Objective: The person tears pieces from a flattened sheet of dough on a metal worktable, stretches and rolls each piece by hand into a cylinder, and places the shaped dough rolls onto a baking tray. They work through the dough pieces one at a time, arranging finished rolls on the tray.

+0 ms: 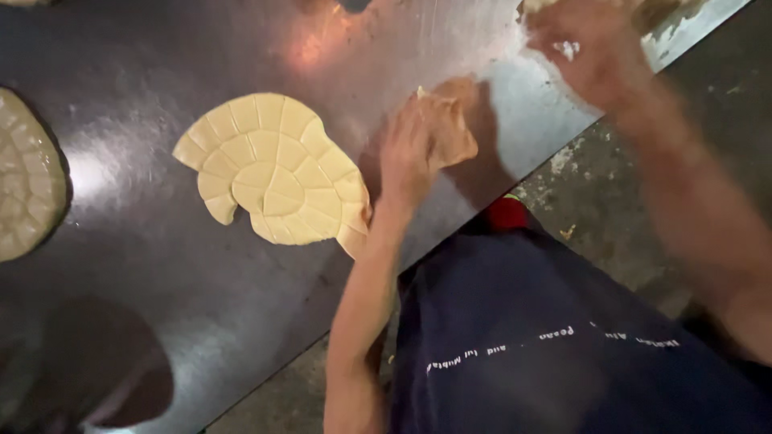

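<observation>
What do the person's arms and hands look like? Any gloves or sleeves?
No gloves and no sleeves show: both forearms are bare. The left hand looks clean and slim. The right hand is blurred, with bits of pale dough stuck on it. No rings or watch show.
</observation>
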Demonstrator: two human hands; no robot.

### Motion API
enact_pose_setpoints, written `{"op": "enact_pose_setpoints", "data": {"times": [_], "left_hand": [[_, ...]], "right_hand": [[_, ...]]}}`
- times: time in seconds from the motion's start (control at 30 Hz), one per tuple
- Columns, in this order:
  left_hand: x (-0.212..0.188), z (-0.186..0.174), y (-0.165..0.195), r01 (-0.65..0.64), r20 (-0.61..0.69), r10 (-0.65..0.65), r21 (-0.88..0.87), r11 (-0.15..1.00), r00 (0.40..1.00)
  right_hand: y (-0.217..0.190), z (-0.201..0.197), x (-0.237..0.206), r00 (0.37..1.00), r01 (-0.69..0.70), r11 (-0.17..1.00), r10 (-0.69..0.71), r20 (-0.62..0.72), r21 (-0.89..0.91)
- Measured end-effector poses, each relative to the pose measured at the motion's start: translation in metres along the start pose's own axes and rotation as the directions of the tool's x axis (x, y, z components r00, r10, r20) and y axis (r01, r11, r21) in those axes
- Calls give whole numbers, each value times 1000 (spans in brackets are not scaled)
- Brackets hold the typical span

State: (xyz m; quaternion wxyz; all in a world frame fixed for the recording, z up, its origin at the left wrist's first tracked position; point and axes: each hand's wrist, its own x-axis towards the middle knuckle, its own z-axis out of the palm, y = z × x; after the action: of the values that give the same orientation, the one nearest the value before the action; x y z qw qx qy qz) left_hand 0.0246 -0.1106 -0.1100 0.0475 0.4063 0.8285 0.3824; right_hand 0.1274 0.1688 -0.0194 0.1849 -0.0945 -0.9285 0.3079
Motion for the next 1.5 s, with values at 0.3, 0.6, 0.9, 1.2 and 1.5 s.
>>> {"op": "enact_pose_setpoints", "data": {"times": [0.3,0.6,0.9,1.2,1.5], "left_hand": [[31,-1,-26,-150,231,151,-24,988,961],[-66,2,14,-227,24,243,454,861,970],[-26,7,1,-25,-180,46,115,993,983],[-114,-28,22,-155,-110,138,-164,974,984],[-186,-116,8,647,-457,-549,81,758,700]], "right_hand": [[-73,111,-76,941,306,917,-250,229,-255],[-52,98,-87,905,417,856,-361,225,-305],[-52,110,-61,978,206,977,-204,43,-53],[-78,80,-109,947,258,965,-243,213,-48],[-83,98,-51,841,306,950,-300,451,62]]}}
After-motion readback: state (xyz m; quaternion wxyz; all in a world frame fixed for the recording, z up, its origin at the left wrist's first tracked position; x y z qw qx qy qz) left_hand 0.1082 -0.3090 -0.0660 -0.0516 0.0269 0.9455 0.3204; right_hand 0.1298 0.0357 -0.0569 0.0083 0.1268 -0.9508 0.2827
